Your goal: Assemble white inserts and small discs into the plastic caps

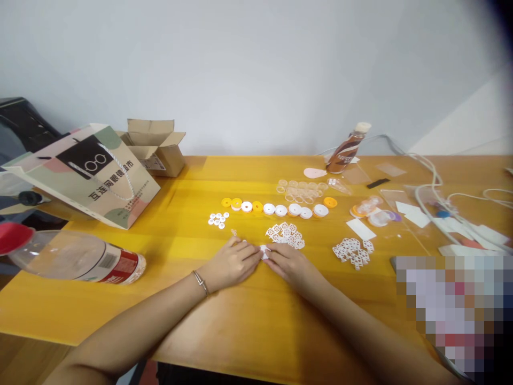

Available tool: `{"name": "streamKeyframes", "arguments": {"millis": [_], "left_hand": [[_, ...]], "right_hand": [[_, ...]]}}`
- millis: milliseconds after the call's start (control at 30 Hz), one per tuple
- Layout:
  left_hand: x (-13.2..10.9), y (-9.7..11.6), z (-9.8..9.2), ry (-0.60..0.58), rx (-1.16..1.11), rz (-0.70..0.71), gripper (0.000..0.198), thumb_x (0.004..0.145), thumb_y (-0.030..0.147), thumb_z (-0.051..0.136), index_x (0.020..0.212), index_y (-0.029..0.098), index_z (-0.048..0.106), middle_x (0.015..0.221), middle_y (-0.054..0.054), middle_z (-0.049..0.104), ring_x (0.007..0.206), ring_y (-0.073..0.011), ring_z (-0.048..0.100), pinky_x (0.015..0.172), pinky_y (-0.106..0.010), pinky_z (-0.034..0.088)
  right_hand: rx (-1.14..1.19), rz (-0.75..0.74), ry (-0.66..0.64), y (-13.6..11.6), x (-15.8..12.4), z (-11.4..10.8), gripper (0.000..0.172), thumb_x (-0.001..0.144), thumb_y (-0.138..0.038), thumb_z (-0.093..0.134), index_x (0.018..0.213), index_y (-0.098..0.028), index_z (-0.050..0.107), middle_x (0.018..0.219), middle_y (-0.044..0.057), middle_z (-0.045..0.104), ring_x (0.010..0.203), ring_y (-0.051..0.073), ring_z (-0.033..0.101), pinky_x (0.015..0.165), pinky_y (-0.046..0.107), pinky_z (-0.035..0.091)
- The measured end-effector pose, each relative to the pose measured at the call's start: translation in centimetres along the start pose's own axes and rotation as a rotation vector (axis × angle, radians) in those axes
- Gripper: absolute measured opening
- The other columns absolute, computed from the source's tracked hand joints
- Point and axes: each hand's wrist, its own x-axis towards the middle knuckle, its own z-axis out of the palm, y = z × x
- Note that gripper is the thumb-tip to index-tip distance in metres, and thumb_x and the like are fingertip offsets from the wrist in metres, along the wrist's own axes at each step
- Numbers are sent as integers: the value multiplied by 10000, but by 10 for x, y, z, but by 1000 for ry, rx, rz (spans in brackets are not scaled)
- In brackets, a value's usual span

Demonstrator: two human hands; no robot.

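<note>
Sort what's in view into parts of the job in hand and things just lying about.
Likely part of the job:
small white piece, held by both hands
row of white and orange discs
clear rings
white openwork pieces
small round white pieces

Probably just lying about:
paper bag
cardboard box
red-capped bottle
brown bottle

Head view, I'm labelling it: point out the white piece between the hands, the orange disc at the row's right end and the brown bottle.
White piece (264,252): head view, its visible middle.
Orange disc (331,202): head view, its upper face.
Brown bottle (346,152): head view, its labelled side.
</note>
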Motion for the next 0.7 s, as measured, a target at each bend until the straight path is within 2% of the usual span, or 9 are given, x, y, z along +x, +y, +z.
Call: {"name": "streamKeyframes", "arguments": {"millis": [200,433,533,700], "left_hand": [[3,2,-5,-46,37,17,247,868,201,356,1059,140,501,930,-83,591,879,-165,526,795,-333,362],[4,5,-5,-87,40,-2,242,867,211,341,1002,131,526,906,-81,586,851,-171,517,776,-330,360],[5,6,-1,-32,-28,-61,223,859,226,363,964,148,543,876,-64,592,826,-159,523,757,-314,357],[12,7,6,62,-195,-264,183,848,250,404,915,181,560,777,-20,597,728,-123,530,713,-288,345]], "right_hand": [[-117,-33,-90,-7,5,-6,174,839,-169,401,857,-166,574,889,95,597,826,191,577,743,350,502],[-113,-30,-46,-14,5,-7,166,840,-168,404,871,-185,567,902,93,587,837,194,571,758,345,490],[-139,-18,-48,-15,4,-7,162,836,-160,407,853,-179,567,872,96,586,849,205,569,747,353,494],[-156,-24,-52,-15,6,-8,161,832,-166,397,879,-173,551,886,102,588,830,211,571,728,370,503]]}}
